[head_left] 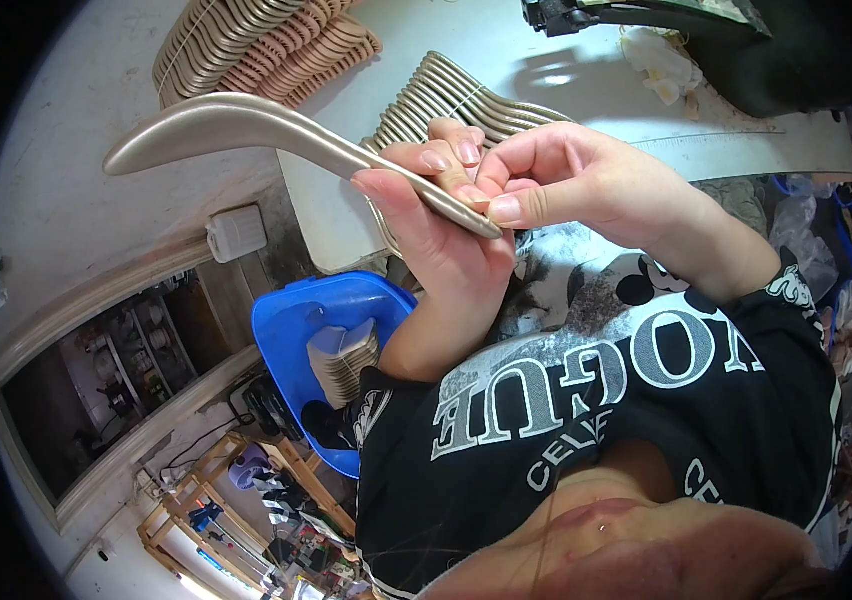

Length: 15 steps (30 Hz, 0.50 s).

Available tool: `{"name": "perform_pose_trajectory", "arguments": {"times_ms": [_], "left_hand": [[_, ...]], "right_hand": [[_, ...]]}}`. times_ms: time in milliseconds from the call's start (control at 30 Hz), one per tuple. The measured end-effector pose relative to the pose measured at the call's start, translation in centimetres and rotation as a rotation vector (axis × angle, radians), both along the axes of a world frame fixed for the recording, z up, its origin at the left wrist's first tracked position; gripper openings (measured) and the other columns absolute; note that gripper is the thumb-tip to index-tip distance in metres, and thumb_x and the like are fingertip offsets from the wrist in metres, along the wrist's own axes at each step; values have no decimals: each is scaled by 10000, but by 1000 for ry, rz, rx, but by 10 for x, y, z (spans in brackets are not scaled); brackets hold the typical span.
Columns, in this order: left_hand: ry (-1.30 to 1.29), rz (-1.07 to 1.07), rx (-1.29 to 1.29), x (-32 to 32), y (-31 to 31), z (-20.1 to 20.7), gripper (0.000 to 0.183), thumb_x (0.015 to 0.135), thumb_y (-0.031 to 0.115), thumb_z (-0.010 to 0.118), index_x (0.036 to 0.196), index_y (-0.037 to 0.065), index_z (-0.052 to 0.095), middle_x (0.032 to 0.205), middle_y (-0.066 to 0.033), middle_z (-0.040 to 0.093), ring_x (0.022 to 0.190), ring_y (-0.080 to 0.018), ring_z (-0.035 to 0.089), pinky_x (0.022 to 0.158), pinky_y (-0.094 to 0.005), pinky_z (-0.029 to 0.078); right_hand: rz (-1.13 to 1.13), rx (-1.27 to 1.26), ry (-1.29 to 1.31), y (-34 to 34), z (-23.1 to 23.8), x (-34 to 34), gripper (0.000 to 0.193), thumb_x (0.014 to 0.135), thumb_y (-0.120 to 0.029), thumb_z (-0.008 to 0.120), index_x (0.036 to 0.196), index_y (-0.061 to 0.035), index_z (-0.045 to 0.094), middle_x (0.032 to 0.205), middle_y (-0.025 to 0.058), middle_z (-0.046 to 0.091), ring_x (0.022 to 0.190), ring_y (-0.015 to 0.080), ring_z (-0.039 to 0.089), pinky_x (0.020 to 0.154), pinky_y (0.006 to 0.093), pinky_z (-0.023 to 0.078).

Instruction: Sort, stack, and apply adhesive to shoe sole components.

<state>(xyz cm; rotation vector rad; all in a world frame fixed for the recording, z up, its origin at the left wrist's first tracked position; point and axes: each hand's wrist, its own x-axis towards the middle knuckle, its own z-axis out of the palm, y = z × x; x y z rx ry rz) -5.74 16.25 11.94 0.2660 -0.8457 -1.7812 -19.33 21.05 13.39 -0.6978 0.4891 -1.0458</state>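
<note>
A champagne-gold curved shoe insole (236,120), seen almost edge-on, is held up in front of me, its wider rounded end toward the left. My left hand (436,210) is closed on its narrower end, thumb along the near side and fingers behind. At that tip, the thumb and fingers of my right hand (556,185) pinch the edge, close against my left fingertips. Whatever lies between the pinching fingers is hidden. Just behind my hands, a bundle of similar gold insoles (446,95) rests on the white table (336,220), tied with a thin string.
More tied gold insoles (211,45) and pinkish-tan pieces (306,50) lie at the far left. A dark machine (736,50) stands at the far right beside white scraps (661,65). Below the table's left corner, a blue bin (281,310) holds stacked insoles (346,360).
</note>
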Motion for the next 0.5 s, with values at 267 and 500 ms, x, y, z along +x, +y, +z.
{"name": "perform_pose_trajectory", "arguments": {"times_ms": [267, 500], "left_hand": [[-33, -14, -186, -1, -9, -2, 531, 945, 617, 327, 876, 167, 601, 612, 62, 568, 874, -149, 477, 936, -357, 387], [-38, -11, -117, 1, -6, -4, 536, 952, 617, 306, 865, 168, 586, 617, 68, 557, 872, -146, 466, 941, -360, 374]], "right_hand": [[4, -67, -5, -1, 0, -7, 178, 879, -148, 679, 974, -9, 621, 927, 3, 643, 864, 59, 580, 783, 205, 453], [-4, -24, -40, -2, -5, -2, 186, 869, -146, 690, 975, -10, 622, 920, 9, 647, 853, 71, 595, 786, 223, 472]]}}
